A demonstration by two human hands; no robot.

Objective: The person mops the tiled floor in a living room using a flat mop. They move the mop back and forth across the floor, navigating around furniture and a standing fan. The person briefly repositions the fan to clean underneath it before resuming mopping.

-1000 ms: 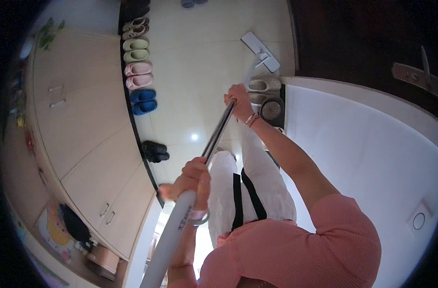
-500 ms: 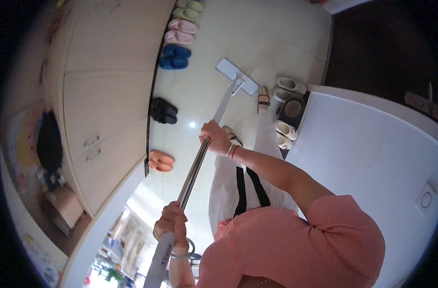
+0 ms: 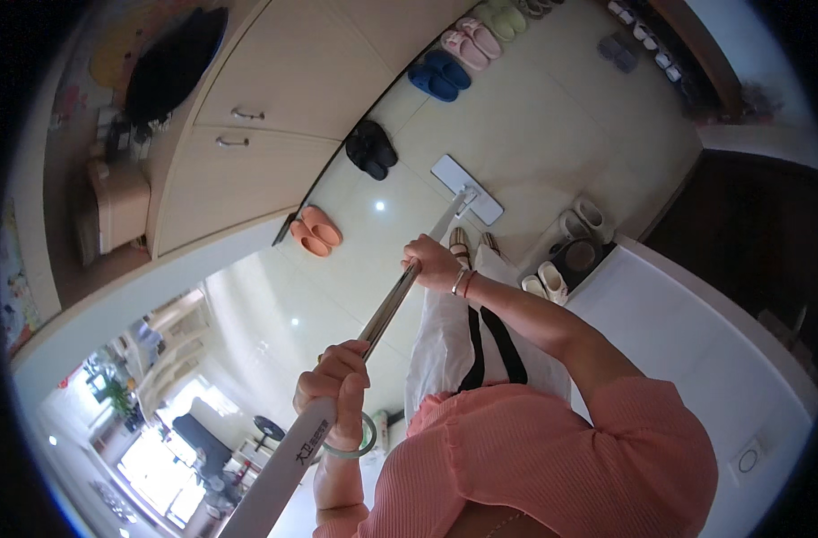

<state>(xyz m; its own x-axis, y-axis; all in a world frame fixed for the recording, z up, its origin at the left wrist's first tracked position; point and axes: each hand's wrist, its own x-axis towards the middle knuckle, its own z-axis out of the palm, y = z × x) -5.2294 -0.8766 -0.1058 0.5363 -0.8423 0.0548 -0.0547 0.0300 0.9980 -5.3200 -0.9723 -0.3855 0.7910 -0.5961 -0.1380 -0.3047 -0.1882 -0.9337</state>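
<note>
Both your hands are closed around a long flat mop (image 3: 389,309) with a silver metal pole, which slants from 7 o'clock in your view toward 12. Your left hand (image 3: 337,392) grips it at the thick white plastic handle's upper end; your right hand (image 3: 434,263) wraps the pole farther along. Its white rectangular head (image 3: 483,206) rests on the glossy cream tiled floor (image 3: 525,117). From that head, black slippers (image 3: 371,151) lie at 10 o'clock, pink slippers (image 3: 471,43) at 12, and cream slip-on shoes (image 3: 552,282) near 5.
</note>
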